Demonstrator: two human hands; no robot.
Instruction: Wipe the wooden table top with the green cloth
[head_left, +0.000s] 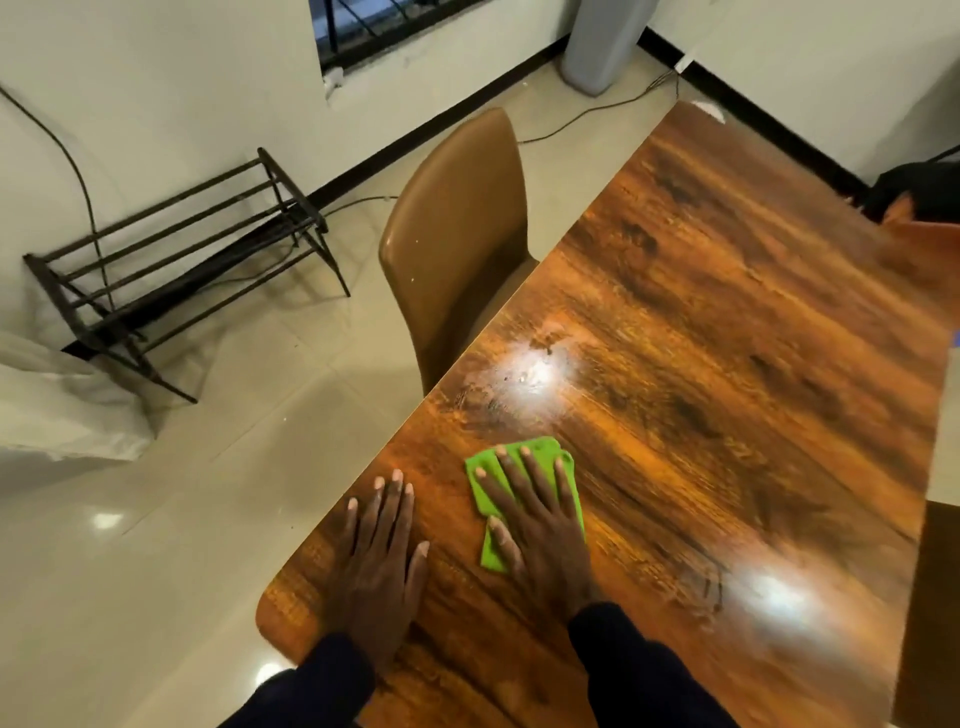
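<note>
The right hand (540, 525) is spread flat on the green cloth (519, 462), left hand (382, 556) flat on the table top (727, 312) beside it, so the cloth might bunch and skip that maybe-smeary patch (519, 374) ahead.

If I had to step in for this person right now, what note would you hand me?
Left hand: flat on the wooden table top near its left edge, holding nothing.
Right hand: fingers spread, pressing the green cloth onto the table beside the left hand.
Cloth: folded, at the near left part of the table.
Done: cannot be told from this view; a smeary patch shows just ahead of the cloth under the light glare.
Left: probably that patch, then the long stretch of table ahead and to the right.
</note>
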